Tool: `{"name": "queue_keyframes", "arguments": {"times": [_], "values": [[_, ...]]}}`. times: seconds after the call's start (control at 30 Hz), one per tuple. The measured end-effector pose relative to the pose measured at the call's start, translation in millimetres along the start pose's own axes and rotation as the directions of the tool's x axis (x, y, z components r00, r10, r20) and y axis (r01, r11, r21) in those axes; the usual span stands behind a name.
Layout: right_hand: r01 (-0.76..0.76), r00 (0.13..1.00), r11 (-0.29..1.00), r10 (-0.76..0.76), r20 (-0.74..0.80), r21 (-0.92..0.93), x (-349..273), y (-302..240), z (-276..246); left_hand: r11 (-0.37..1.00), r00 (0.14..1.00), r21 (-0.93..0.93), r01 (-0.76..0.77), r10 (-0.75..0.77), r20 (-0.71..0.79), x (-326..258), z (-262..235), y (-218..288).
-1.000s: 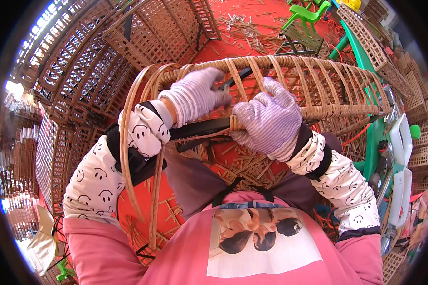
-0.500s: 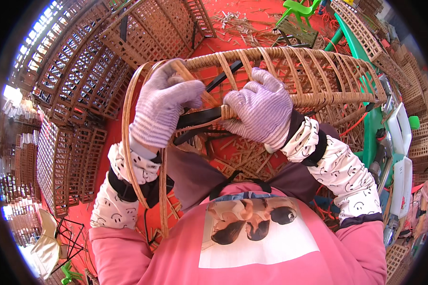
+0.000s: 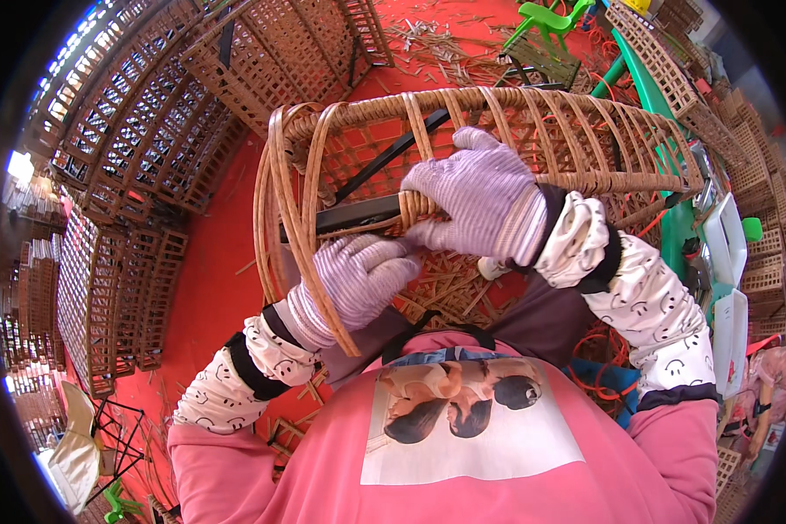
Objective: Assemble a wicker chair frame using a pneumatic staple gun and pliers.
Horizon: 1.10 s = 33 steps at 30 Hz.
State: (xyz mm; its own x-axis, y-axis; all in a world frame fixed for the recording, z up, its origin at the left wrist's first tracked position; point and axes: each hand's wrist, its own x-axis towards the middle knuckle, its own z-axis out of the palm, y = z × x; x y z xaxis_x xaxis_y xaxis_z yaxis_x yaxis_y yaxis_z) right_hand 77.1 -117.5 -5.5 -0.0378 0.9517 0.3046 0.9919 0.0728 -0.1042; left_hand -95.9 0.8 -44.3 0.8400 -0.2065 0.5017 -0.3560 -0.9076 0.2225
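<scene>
A wicker frame with a black metal bar lies across my lap, its rails wrapped in tan rattan. My right hand, in a striped lilac glove, closes round the wrapped part of the lower rail, thumb beneath. Just below that rail my left hand, gloved alike, has its fingers curled, tips close to my right thumb. Whatever they pinch is hidden. Long loops of rattan strip run over the frame's left end and hang down past my left hand and wrist.
Stacked wicker panels stand at the left. Cut rattan scraps litter the red floor. A green chair is at the far side, with green metal framing and white trays to the right. Part of another person shows at the right edge.
My left hand has come down from above the black bar to below the lower rail. The strip loops have shifted right and now hang over it. My right hand keeps its grip on the rail.
</scene>
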Motion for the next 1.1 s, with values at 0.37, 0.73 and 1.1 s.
{"name": "queue_keyframes", "arguments": {"times": [0.37,0.73,1.1], "values": [[-0.056,0.961,0.943,-0.039,-0.274,-0.329,-4.6,-7.0,22.6,0.938,0.938,-0.021,0.346,-0.345,0.026,61.1,-45.9,-43.6],[-0.096,0.971,0.962,0.034,-0.237,-0.254,-7.4,-6.2,26.0,0.535,0.656,-0.379,0.755,-0.604,0.453,73.1,-46.3,-50.5],[-0.16,0.926,0.978,0.103,-0.364,-0.131,-36.2,-0.9,-28.5,0.984,0.964,0.07,0.166,-0.146,-0.224,25.0,-11.9,-2.5]]}}
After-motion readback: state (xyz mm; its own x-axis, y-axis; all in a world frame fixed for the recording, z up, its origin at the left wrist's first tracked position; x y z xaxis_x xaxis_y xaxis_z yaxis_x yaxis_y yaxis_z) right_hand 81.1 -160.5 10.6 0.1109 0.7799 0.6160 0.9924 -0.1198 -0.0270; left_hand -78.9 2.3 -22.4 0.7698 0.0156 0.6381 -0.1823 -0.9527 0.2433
